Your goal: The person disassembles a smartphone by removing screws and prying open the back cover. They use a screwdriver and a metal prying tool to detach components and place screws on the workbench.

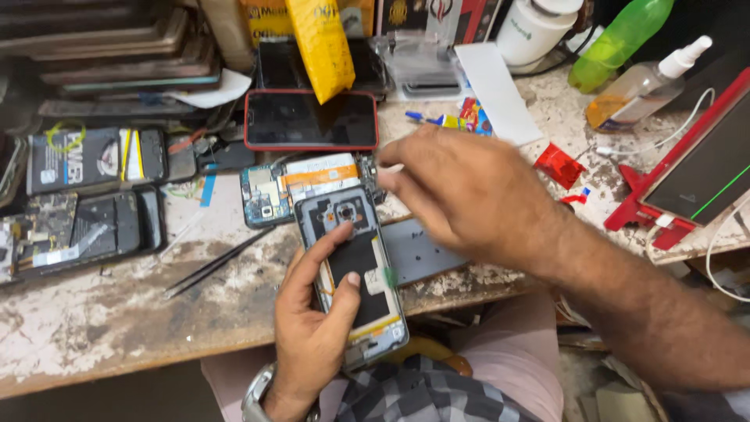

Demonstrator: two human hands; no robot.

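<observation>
- Nearest, at the near edge of the worn workbench [101, 320]: left hand [312, 312] wrapped around an opened phone [355, 270], back cover off, dark inner parts and camera housing showing; thumb pressed on the dark middle, index finger stretched up to the camera area, lower end of the phone overhanging the edge above a checked cloth.
- Just beyond, over the phone's top right: right hand [461, 195], blurred, fingers drawn together and pointing left above the phone's upper end; no way of telling whether anything is pinched between the tips.
- Under that hand, flat on the bench: a grey back cover [422, 254], touching the phone's right side.
- Left of the phone, near the middle of the bench: black tweezers [215, 264] lying slantwise.
- Behind the phone's top edge: a blue circuit board [266, 195] beside a white and orange part.
- Farther back, mid-bench: a red-framed phone [311, 119], dark screen up.
- At the left edge: dark phone parts and batteries [86, 160] crowded together.
- At the right edge: a red stand [687, 168] carrying a dark screen.
- In the far right corner: a green bottle [621, 39] and a clear spray bottle [648, 82].
</observation>
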